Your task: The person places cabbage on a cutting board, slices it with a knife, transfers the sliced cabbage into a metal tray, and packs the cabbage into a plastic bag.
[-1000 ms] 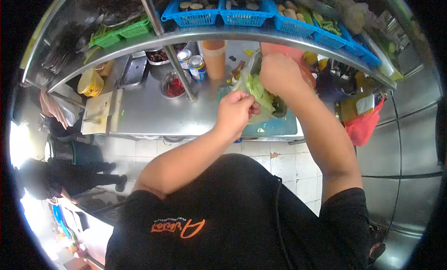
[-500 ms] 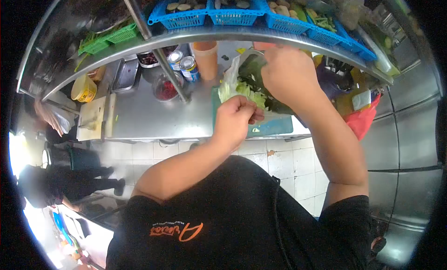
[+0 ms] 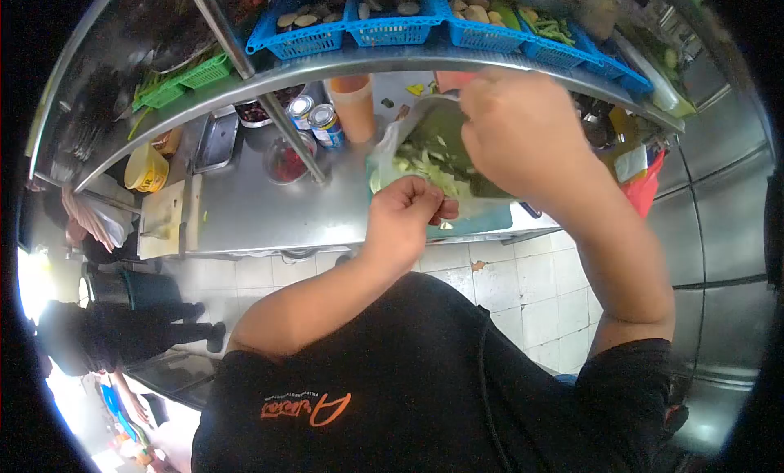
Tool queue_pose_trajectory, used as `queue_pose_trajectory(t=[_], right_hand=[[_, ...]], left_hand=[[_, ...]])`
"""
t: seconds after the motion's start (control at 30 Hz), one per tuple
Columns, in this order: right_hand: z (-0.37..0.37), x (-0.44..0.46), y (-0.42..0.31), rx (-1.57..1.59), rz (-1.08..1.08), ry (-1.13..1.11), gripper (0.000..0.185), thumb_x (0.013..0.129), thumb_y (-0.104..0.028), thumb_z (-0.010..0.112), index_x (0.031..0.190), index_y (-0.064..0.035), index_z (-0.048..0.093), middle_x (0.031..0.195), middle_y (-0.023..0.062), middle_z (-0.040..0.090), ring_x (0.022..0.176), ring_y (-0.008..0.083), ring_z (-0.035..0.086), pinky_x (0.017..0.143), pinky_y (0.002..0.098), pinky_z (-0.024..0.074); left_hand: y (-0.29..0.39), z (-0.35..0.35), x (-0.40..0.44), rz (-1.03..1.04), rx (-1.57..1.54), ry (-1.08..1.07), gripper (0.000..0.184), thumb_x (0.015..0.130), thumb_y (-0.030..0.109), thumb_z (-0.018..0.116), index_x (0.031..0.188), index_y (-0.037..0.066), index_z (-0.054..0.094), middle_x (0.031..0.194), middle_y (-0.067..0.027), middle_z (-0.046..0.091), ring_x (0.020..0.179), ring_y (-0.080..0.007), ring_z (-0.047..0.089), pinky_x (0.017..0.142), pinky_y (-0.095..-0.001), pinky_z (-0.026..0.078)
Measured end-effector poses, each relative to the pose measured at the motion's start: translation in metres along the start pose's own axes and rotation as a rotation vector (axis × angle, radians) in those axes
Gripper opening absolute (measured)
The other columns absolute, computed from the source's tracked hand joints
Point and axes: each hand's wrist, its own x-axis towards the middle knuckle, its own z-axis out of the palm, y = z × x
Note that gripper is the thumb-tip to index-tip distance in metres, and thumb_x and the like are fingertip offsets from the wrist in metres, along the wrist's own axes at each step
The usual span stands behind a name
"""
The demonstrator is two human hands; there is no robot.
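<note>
A translucent plastic bag [image 3: 388, 146] with its mouth spread holds chopped pale green leafy vegetable [image 3: 433, 167]. It lies over a green cutting board [image 3: 486, 222] on the steel counter. My left hand [image 3: 404, 216] is at the bag's near side, thumb and fingers pinched together on its edge. Across the bag's far right side, my right hand [image 3: 518, 126] is closed in a fist. What its fingers hold is hidden behind the back of the hand.
Blue baskets [image 3: 392, 34] of produce line the steel shelf [image 3: 367, 62] above the counter. Behind the bag stand a tall orange-brown container [image 3: 354, 114] and two cans [image 3: 325, 126]. A bowl of red pieces [image 3: 287, 163] sits left. Another person [image 3: 122, 326] is at far left.
The bag's mouth is spread wider, and more of the chopped greens shows inside. My right hand has shifted slightly right; my left hand stays pinched, a little lower and further left.
</note>
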Motion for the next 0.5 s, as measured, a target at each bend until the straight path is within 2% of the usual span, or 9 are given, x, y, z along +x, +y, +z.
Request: queue_pose_trajectory(t=[0.07,0.17,0.27,0.3,0.37,0.43,0.5], right_hand=[[-0.015,0.0,0.001,0.018,-0.043,0.06,0.011,0.074,-0.015,0.062,0.077,-0.0067,0.069,0.081,0.0121,0.069,0.078,0.0301,0.069,0.073,0.0429,0.0494],[-0.02,-0.011,-0.006,0.031,-0.148,0.015,0.009,0.073,-0.015,0.062,0.076,-0.0073,0.067,0.077,0.0105,0.066,0.076,0.0301,0.068,0.073,0.0434,0.0492],[-0.045,-0.012,-0.004,0.021,-0.068,0.111,0.007,0.072,-0.015,0.062,0.072,-0.008,0.064,0.074,0.0099,0.063,0.075,0.03,0.066,0.071,0.044,0.0486],[-0.044,-0.014,-0.004,0.061,-0.108,0.098,0.005,0.071,-0.011,0.063,0.072,-0.0065,0.061,0.077,0.0103,0.061,0.075,0.031,0.063,0.07,0.0439,0.0469],[-0.037,-0.022,-0.005,0.136,-0.174,0.074,0.013,0.068,-0.002,0.065,0.073,-0.0037,0.053,0.082,0.0112,0.059,0.074,0.0329,0.057,0.067,0.0438,0.0436],[-0.054,-0.023,0.003,0.087,-0.039,0.21,0.013,0.068,-0.002,0.064,0.075,-0.0028,0.053,0.087,0.0119,0.061,0.077,0.0336,0.057,0.071,0.0432,0.046],[-0.053,-0.027,0.004,0.068,-0.053,0.218,0.012,0.069,-0.002,0.063,0.078,-0.0011,0.056,0.087,0.014,0.062,0.075,0.0347,0.058,0.071,0.0415,0.0476]], left_hand=[[0.0,0.002,-0.003,-0.026,-0.02,0.03,0.015,0.101,0.009,0.056,0.093,-0.003,0.059,0.087,-0.0142,0.072,0.077,-0.0174,0.069,0.07,-0.0283,0.053],[-0.003,0.002,-0.003,-0.025,-0.039,0.022,0.015,0.101,0.01,0.056,0.093,-0.002,0.059,0.086,-0.0128,0.072,0.077,-0.0157,0.068,0.07,-0.0275,0.053],[-0.009,0.0,-0.002,-0.023,0.01,0.034,0.016,0.101,0.011,0.056,0.093,-0.002,0.059,0.085,-0.0122,0.072,0.077,-0.0145,0.067,0.07,-0.0272,0.053],[-0.009,-0.001,-0.003,-0.015,0.02,0.023,0.016,0.102,0.011,0.056,0.093,-0.002,0.059,0.085,-0.0121,0.072,0.077,-0.0142,0.066,0.071,-0.0272,0.053],[-0.008,-0.001,-0.005,-0.004,0.048,-0.009,0.016,0.102,0.012,0.056,0.093,-0.002,0.059,0.086,-0.0118,0.072,0.077,-0.0138,0.065,0.072,-0.0273,0.052],[-0.009,-0.001,-0.007,-0.01,0.036,0.003,0.016,0.102,0.012,0.055,0.094,-0.002,0.06,0.086,-0.0115,0.072,0.076,-0.0136,0.065,0.073,-0.0277,0.052],[-0.012,-0.002,-0.008,0.008,0.023,0.008,0.014,0.101,0.01,0.056,0.094,-0.001,0.06,0.087,-0.0116,0.071,0.076,-0.0155,0.065,0.074,-0.0293,0.053]])
